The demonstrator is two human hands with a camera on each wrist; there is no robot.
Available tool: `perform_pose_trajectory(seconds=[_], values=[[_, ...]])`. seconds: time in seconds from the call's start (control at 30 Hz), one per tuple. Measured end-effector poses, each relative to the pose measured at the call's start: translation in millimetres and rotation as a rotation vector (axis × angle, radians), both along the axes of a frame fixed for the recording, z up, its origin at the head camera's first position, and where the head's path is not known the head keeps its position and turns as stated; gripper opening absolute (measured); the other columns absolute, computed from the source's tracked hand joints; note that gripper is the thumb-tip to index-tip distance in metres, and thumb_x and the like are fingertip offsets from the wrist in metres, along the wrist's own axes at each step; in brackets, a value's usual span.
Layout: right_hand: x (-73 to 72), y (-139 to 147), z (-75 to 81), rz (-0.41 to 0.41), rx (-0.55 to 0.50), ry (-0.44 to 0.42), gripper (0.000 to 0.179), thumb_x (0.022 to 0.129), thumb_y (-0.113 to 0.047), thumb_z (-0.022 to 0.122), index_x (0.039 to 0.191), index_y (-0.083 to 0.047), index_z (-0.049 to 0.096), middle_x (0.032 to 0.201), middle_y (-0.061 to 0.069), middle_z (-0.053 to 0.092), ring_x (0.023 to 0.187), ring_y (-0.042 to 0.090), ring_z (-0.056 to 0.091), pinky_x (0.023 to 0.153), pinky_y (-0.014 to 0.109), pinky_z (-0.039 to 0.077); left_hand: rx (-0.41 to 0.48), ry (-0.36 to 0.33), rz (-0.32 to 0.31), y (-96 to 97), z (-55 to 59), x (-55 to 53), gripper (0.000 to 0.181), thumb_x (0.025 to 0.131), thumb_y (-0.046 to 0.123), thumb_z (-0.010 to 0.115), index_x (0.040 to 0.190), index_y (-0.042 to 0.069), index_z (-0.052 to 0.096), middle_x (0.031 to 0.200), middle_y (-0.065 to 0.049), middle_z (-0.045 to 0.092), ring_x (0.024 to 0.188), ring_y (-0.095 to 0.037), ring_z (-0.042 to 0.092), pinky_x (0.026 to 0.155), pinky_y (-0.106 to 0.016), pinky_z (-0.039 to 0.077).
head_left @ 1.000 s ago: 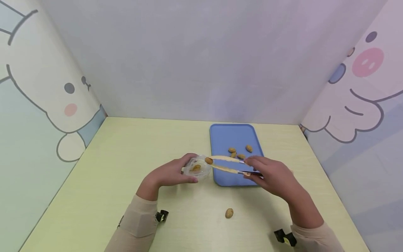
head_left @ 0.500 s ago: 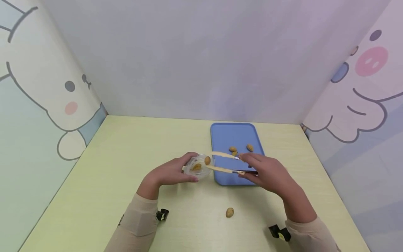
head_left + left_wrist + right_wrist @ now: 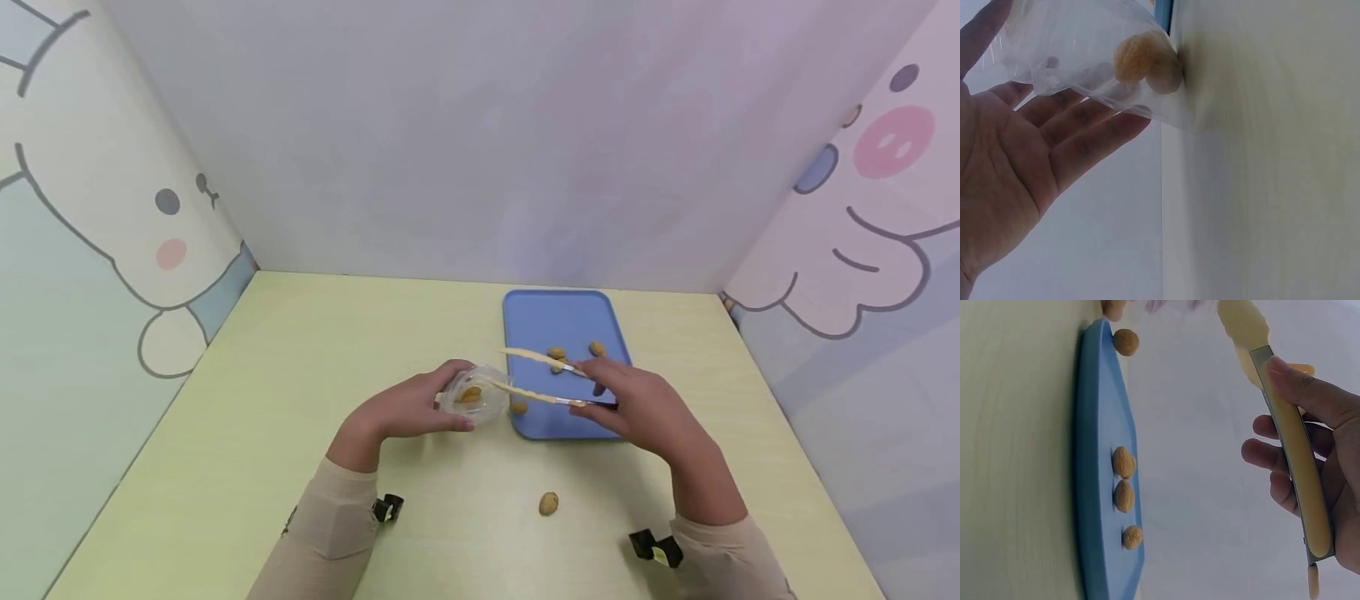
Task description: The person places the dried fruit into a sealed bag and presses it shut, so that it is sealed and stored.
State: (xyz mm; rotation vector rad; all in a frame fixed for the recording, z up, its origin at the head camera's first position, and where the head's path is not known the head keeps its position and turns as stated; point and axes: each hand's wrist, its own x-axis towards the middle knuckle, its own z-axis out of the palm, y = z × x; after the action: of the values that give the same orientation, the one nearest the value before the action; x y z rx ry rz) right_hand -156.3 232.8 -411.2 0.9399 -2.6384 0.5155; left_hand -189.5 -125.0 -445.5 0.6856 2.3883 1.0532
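In the head view my left hand holds a clear plastic container between thumb and fingers, mouth tilted to the right. Walnuts show through its wall in the left wrist view. My right hand grips tongs with pale yellow tips, spread apart at the container's mouth with nothing between them. One walnut is at the left edge of the blue tray, just below the lower tip. More walnuts lie on the tray in the right wrist view; the right hand partly covers the tray.
A single walnut lies on the pale yellow table in front of the tray. A plain back wall and side walls with cartoon animals enclose the table.
The tongs have spread and let go of the walnut they pinched at the container's mouth. A walnut now shows at the tray's left edge. The left hand has stayed almost still.
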Motion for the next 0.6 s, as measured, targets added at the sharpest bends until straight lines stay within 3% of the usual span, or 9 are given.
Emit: perform_pose_trajectory(seconds=[0.1,0.27,0.37,0.6], values=[[0.4,7.4,2.5,-0.092,0.008,-0.078,0.051,0.076,-0.038,0.084,0.119,-0.022,0.060,0.088,-0.008,0.061,0.058,0.000,0.046,0.053,0.022,0.039,-0.008,-0.002,0.010,0.0,-0.5,0.1,0.079,0.080,0.052,0.076,0.144,0.041,0.031,0.114,-0.001,0.059,0.096,-0.018,0.055,0.081,-0.038,0.047],[1.8,23.0,9.1,-0.210,0.039,-0.311,0.042,0.082,-0.051,0.075,0.112,-0.028,0.058,0.083,-0.010,0.058,0.059,0.006,0.046,0.054,0.026,0.039,-0.025,0.005,0.013,0.7,0.9,-0.6,0.080,0.080,0.053,0.075,0.145,0.040,0.031,0.119,-0.004,0.058,0.097,-0.018,0.055,0.083,-0.039,0.047],[1.3,30.7,10.7,-0.243,0.054,-0.428,0.041,0.082,-0.051,0.074,0.112,-0.027,0.059,0.083,-0.010,0.058,0.064,0.008,0.050,0.057,0.029,0.041,-0.027,0.007,0.011,0.6,2.3,-0.8,0.081,0.079,0.056,0.075,0.145,0.039,0.031,0.120,-0.005,0.058,0.098,-0.018,0.055,0.083,-0.039,0.047],[-0.9,37.2,7.9,-0.276,0.116,-0.602,0.044,0.084,-0.046,0.074,0.116,-0.018,0.061,0.089,-0.006,0.062,0.074,0.011,0.054,0.062,0.032,0.043,-0.026,-0.001,0.006,1.4,4.3,0.3,0.081,0.079,0.054,0.075,0.145,0.037,0.031,0.121,-0.007,0.058,0.098,-0.019,0.054,0.083,-0.039,0.046]])
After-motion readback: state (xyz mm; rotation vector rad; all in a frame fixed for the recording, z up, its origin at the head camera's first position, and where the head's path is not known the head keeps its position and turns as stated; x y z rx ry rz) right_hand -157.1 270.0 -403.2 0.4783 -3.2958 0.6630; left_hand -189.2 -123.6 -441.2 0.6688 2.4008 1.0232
